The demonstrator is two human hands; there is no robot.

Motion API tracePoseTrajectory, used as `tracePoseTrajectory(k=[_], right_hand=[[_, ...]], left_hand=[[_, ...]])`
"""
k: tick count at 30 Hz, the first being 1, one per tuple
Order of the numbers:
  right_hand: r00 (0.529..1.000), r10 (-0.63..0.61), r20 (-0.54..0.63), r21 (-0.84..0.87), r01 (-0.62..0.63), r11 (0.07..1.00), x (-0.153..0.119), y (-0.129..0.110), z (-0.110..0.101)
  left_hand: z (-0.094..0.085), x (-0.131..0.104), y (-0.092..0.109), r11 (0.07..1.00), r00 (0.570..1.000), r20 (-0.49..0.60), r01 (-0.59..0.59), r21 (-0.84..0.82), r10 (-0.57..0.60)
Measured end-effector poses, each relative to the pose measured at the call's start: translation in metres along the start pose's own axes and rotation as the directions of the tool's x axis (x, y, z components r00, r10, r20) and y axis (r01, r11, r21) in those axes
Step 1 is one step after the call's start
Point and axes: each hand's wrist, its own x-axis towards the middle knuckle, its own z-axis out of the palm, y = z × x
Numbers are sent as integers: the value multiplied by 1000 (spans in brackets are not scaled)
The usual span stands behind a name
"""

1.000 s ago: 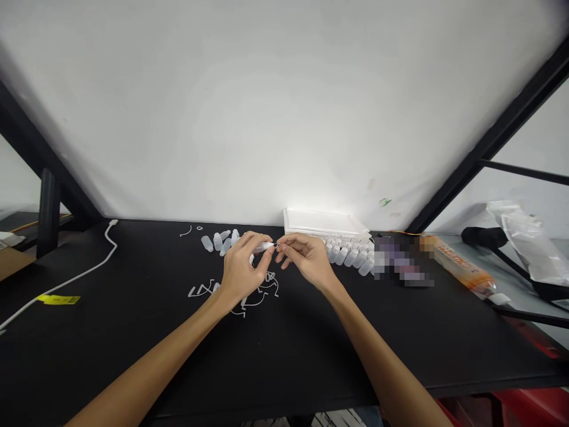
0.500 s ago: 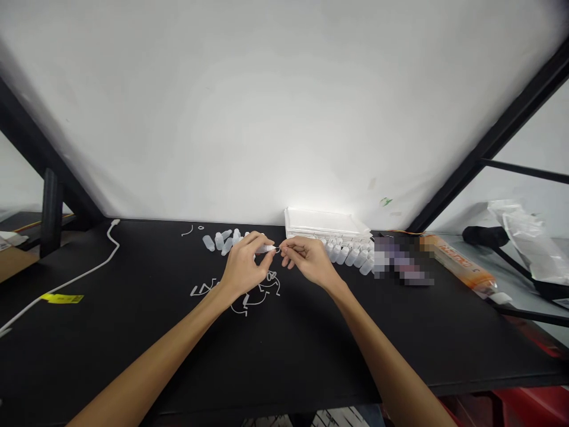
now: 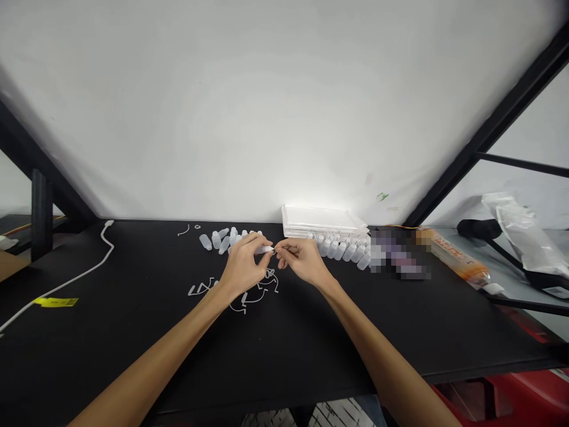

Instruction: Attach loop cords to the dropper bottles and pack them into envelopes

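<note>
Near the middle of the black table, my left hand (image 3: 244,264) grips a small white plastic dropper bottle (image 3: 265,249) lying sideways, its tip pointing right. My right hand (image 3: 304,259) is closed in a pinch at that tip, on a thin white strip (image 3: 274,251) that is mostly covered by the fingers. Behind my left hand is a group of translucent bottles (image 3: 216,239), some lying down. A row of similar bottles (image 3: 340,251) with thin loops at their tops is right of my right hand. Loose curled white strips (image 3: 254,300) lie below my left hand.
A stack of white flat sheets (image 3: 324,220) sits against the wall. A white cable (image 3: 84,274) with a yellow tag (image 3: 57,302) runs along the left. At right lie an orange-and-clear package (image 3: 460,258) and a pixelated item (image 3: 400,255). Black frame bars (image 3: 471,145) slope at both sides.
My right hand has come slightly closer to the bottle tip, and less of the thin strip shows between the hands. The whole view has shifted a little.
</note>
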Motion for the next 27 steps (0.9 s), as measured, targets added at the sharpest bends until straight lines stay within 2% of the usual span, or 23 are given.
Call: tracePoseTrajectory(k=[4, 12, 16, 18, 23, 27], right_hand=[[1000, 8, -5, 6, -8, 1000, 0, 2, 2], [1000, 14, 10, 11, -14, 1000, 0, -2, 2], [1000, 16, 8, 20, -16, 1000, 0, -7, 1], [1000, -2, 10, 40, 1, 999, 0, -12, -2], [994, -75, -78, 86, 81, 993, 2, -24, -13], [984, -69, -167, 40, 76, 996, 2, -32, -33]], left_hand=[[1, -1, 1, 1000, 1000, -10, -6, -5, 6], [4, -2, -1, 996, 998, 4, 57, -64, -57], [0, 1, 0, 993, 997, 10, 82, -80, -82], [-3, 4, 2, 984, 994, 21, 109, -139, -107], [-9, 6, 11, 906, 983, 103, 180, -383, -152], [-11, 7, 14, 905, 986, 99, 163, -394, -135]])
